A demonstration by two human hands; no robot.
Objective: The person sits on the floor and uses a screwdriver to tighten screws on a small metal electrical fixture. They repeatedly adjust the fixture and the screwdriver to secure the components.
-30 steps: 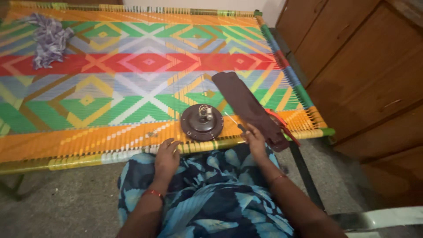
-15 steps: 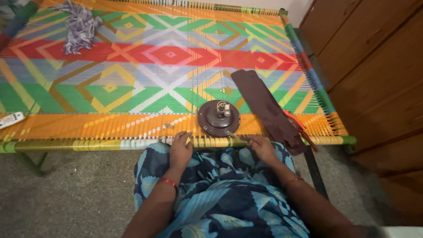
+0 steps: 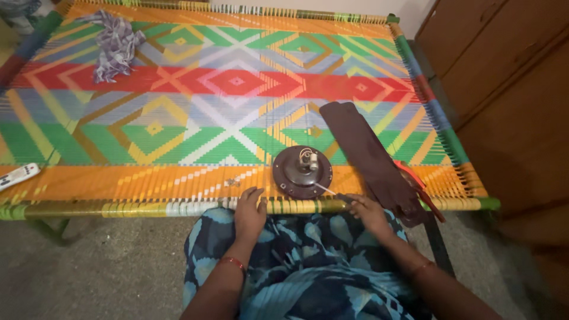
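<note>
- Screwdriver (image 3: 333, 192) lies slanted at the near edge of the woven cot (image 3: 178, 184); its thin metal shaft points at the rim of the round motor housing (image 3: 302, 172), and its dark handle mostly disappears under the right hand (image 3: 368, 212).
- Right hand's fingers curl around the handle, pinching it; the exact grip is hard to make out because the knuckles cover it.
- Left hand (image 3: 249, 211) rests on the cot's near frame rail, fingers loosely together and thumb out, holding nothing that shows.
- Motor housing sits on the orange band near the near edge, right of the middle, a small pale hub with wires on top; the detail there is too small to read.
- Dark brown fan blade (image 3: 370, 157) lies just beside the housing on its right, slanting toward the near right corner, where its end overlaps a red tool (image 3: 418, 184) that is largely hidden beneath it.
- Small metal pieces (image 3: 233, 182), too tiny to identify, lie left of the housing.
- Crumpled cloth (image 3: 115, 50) lies near the far left corner.
- White remote-like object (image 3: 18, 176) at the left edge is cut off by the frame.
- Wooden cupboard (image 3: 504, 77) stands beyond the cot's right edge.
</note>
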